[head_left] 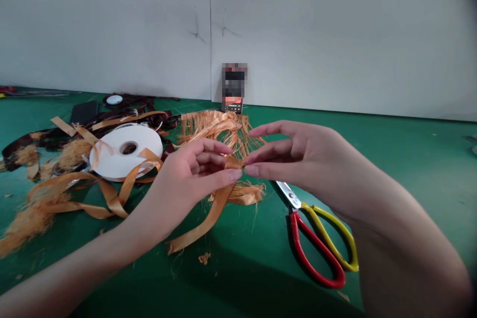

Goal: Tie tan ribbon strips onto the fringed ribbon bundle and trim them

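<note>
An orange-gold satin ribbon (pixel 214 218) hangs from my fingers, its cut end resting low over the green table. My left hand (pixel 194 169) pinches it between thumb and fingers near the middle of the view. My right hand (pixel 298 151) meets it there, thumb and a fingertip closed at the ribbon's edge, other fingers held apart above. Just behind lies a bundle of frayed orange ribbon (pixel 208 126), its threads loose. Another frayed piece (pixel 249 194) lies under my hands. Scissors (pixel 316 243) with one red and one yellow handle lie below my right hand.
A white ribbon spool (pixel 112 154) with loose ribbon curls lies at left, beside fluffy thread clumps (pixel 33 218). Dark ribbons (pixel 48 139) and a dark flat object (pixel 84 112) lie behind. A phone (pixel 234 87) leans against the grey wall panel (pixel 335 35) on the green table (pixel 410 169).
</note>
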`<control>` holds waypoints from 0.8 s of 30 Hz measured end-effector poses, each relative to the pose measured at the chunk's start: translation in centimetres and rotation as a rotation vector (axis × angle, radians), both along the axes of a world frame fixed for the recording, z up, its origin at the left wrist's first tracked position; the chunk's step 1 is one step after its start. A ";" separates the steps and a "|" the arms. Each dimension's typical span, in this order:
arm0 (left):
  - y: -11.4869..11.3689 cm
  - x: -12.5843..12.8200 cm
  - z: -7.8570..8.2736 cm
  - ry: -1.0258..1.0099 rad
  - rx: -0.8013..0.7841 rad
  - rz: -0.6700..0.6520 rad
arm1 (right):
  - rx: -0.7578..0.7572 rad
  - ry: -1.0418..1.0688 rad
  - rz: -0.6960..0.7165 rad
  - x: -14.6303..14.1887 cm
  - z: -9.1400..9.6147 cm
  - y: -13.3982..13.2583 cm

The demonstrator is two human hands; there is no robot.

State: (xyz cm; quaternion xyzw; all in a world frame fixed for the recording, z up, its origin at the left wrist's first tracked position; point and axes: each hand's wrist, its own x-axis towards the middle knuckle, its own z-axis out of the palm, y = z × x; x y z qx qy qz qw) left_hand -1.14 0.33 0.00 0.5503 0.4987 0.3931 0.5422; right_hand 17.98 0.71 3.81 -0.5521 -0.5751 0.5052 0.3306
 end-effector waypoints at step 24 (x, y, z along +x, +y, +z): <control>0.0 0.0 -0.1 -0.013 0.023 -0.080 | 0.017 -0.103 -0.013 -0.6 0.5 -0.2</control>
